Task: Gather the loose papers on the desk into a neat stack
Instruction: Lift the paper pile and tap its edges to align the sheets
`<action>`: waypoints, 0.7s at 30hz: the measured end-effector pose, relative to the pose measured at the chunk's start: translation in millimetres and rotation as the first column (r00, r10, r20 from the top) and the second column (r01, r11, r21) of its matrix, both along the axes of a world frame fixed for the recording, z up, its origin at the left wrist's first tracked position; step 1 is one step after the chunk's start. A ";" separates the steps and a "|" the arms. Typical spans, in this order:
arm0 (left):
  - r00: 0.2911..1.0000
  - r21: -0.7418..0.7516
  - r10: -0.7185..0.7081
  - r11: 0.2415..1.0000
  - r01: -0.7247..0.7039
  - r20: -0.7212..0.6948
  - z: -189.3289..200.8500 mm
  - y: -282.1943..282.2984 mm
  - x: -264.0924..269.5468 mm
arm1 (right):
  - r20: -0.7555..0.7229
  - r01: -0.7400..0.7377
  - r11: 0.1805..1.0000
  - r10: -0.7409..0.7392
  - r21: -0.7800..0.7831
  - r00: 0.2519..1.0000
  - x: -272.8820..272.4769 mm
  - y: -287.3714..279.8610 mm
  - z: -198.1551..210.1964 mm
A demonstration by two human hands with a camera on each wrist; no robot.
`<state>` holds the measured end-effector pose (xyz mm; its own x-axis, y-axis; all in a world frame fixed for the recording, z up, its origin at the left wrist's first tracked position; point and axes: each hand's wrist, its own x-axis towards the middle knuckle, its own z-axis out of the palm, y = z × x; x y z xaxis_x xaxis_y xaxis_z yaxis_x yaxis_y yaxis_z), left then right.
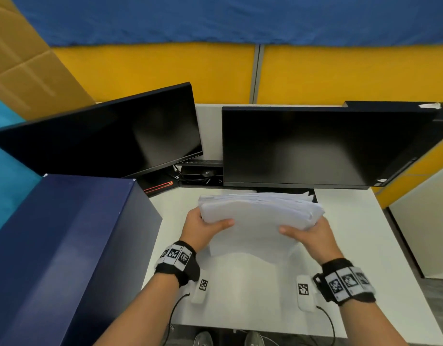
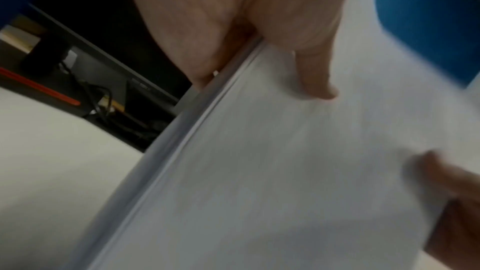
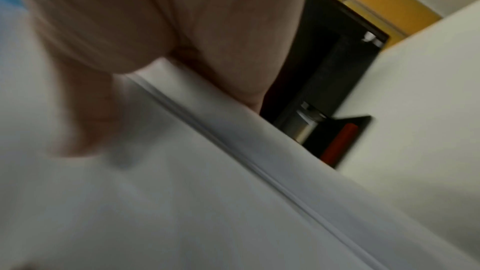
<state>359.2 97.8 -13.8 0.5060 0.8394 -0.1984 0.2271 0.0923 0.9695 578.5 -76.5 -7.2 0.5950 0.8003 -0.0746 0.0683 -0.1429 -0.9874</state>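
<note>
I hold the stack of papers between my two hands, over the middle of the white desk, just in front of the two dark monitors. The stack stands on its lower edge, which looks to meet the desk, though I cannot tell for sure; the sheets bow toward me. Its top edge is ragged, with sheets fanned and stepped at the right corner, so the edges are not yet flush.

My left hand grips the stack's left side, thumb lying across the near face and the fingers curled behind, out of sight. My right hand grips the right side the same way, its thumb pressed on the front sheet. The left wrist view shows my thumb flat on the paper beside the layered edge; the right wrist view is blurred but shows my palm clamped against the sheets.

Both wrists wear black bands with printed square markers. Behind the stack, the left monitor is angled and the right monitor faces me squarely; cables lie between their bases. A dark blue box stands at my left, touching the desk's edge. Yellow partition panels rise behind the desk.
</note>
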 end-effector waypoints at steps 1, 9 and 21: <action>0.999 -0.011 0.014 1.000 -0.014 -0.041 -4.3 0.6 2.2 | 0.007 0.028 0.998 -0.028 -0.048 1.000 -2.4 3.0 -9.7; 0.991 0.237 0.053 0.968 -0.082 0.124 39.8 5.9 7.1 | 0.053 0.270 0.935 -0.289 0.229 0.956 -6.7 12.8 23.7; 0.994 0.177 0.080 0.980 -0.092 0.075 24.3 9.3 4.8 | 0.070 0.266 0.959 -0.273 0.096 0.959 -1.5 8.7 -2.5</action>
<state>363.9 107.1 10.6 0.4374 0.8992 -0.0083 0.1599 -0.0686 0.9847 577.1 -67.8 -9.7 0.7906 0.6108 0.0440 0.1196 -0.0835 -0.9893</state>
